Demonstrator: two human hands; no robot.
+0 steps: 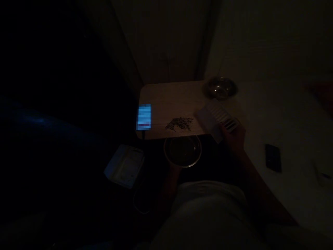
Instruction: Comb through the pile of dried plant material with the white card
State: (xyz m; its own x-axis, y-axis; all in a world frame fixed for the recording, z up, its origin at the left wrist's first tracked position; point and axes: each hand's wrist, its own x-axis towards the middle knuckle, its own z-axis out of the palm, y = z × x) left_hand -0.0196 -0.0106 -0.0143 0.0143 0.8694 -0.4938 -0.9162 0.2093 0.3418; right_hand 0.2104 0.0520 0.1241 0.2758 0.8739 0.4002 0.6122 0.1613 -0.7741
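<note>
The scene is very dark. My right hand (234, 137) is closed on a pale flat card or packet (215, 118), tilted over the right end of a wooden board (169, 97). A small heap of dark crumbs (179, 124) lies on the board just left of the card. My left hand (173, 172) holds a round metal bowl (182, 151) from below, just under the board's near edge; its fingers are lost in shadow.
A lit phone screen (144, 117) sits at the board's left end. A glass dish (220, 86) stands at the back right. A dark phone (273, 158) lies on the pale surface to the right. A white box (125, 166) with a cable lies lower left.
</note>
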